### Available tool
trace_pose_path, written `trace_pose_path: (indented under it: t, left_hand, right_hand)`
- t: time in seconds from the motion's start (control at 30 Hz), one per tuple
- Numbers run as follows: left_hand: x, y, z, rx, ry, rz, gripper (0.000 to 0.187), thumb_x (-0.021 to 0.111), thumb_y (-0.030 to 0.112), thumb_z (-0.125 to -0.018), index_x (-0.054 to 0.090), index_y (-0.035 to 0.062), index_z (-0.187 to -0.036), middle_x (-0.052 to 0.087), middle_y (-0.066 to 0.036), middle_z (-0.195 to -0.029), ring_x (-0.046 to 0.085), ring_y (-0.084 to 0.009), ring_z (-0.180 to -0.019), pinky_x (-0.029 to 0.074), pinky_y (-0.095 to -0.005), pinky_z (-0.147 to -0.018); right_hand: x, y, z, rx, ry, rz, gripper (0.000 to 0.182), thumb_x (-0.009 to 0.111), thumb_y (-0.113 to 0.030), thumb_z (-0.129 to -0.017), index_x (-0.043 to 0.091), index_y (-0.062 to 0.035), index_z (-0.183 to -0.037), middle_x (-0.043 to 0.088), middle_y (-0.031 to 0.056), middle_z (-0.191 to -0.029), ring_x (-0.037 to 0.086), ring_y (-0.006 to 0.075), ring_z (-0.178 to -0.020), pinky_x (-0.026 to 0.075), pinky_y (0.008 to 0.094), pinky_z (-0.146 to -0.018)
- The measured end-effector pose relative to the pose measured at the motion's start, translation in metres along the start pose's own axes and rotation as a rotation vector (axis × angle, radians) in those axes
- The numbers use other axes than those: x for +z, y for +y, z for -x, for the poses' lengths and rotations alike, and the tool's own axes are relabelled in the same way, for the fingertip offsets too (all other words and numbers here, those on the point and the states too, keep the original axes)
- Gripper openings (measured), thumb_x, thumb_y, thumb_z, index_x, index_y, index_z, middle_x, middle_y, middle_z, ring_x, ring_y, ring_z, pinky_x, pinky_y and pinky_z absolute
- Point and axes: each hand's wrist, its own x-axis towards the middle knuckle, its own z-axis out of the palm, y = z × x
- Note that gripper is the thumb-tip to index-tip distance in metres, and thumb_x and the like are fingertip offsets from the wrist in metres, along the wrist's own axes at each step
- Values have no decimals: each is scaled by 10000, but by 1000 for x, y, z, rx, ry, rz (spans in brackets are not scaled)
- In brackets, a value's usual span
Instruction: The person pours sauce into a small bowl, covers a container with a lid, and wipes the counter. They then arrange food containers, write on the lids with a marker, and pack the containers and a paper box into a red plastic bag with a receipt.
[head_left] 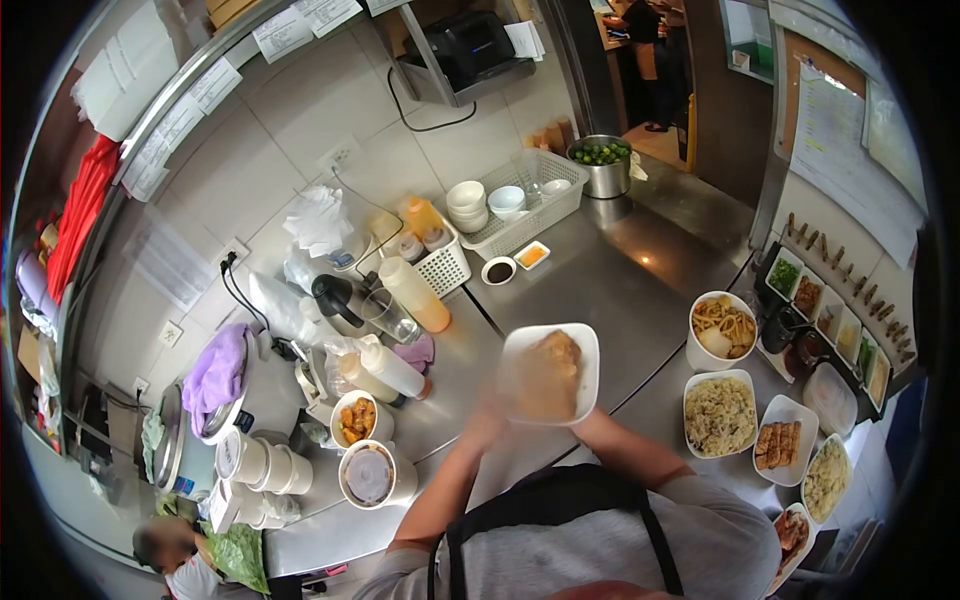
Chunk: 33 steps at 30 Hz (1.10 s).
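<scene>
A white square container (590, 372) with brown fried-looking food (562, 365) is in front of me over the steel counter. My right hand (594, 427) holds its near right edge, fingers mostly hidden beneath it. At the near left corner is my left hand (484, 424), smeared by motion, so its fingers cannot be made out. A blurred, translucent, lid-like sheet (522, 385) covers the container's left part, just above my left hand.
Filled containers, one with noodles (724, 328) and one with rice (720, 415), stand right. Left are squeeze bottles (415, 295), a lidded tub (367, 474) and stacked tubs (262, 463). A bowl basket (525, 205) and green-filled pot (606, 180) stand behind. Another person (185, 560) is lower left.
</scene>
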Motion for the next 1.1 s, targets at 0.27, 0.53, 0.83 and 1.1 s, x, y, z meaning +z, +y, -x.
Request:
trace_pose_path:
  t: [0.27,0.53,0.83,1.1]
  left_hand:
    - [-23,-39,-27,246,276,-231,269,292,68,-804,308,38,-1071,483,-77,-628,403,-91,-358,313,-211,-282]
    - [-25,-20,-20,-35,295,29,266,402,5,-745,314,25,-995,458,-60,-663,457,-123,-529,384,-246,-435]
    - [-22,-13,-35,-50,315,146,220,335,66,-802,335,51,-1021,458,-53,-606,408,-96,-405,328,-216,-325]
    - [11,3,-54,-130,162,204,205,343,121,-817,362,81,-1017,469,-37,-520,396,-87,-342,286,-201,-278]
  right_hand:
    - [-46,-23,13,88,478,-84,652,262,-542,-818,424,-7,-1153,421,147,-1206,387,286,-1118,284,424,-940]
    - [-50,-55,31,-62,407,289,432,306,-350,-872,476,8,-1045,534,140,-1032,523,232,-950,369,364,-884]
    - [-92,4,60,-304,769,2850,367,537,-337,-749,487,-70,-995,399,118,-1131,374,305,-1043,374,510,-751]
    - [-60,-50,59,261,535,2468,495,527,-360,-719,424,-90,-1121,423,123,-1153,462,320,-1002,385,474,-774]
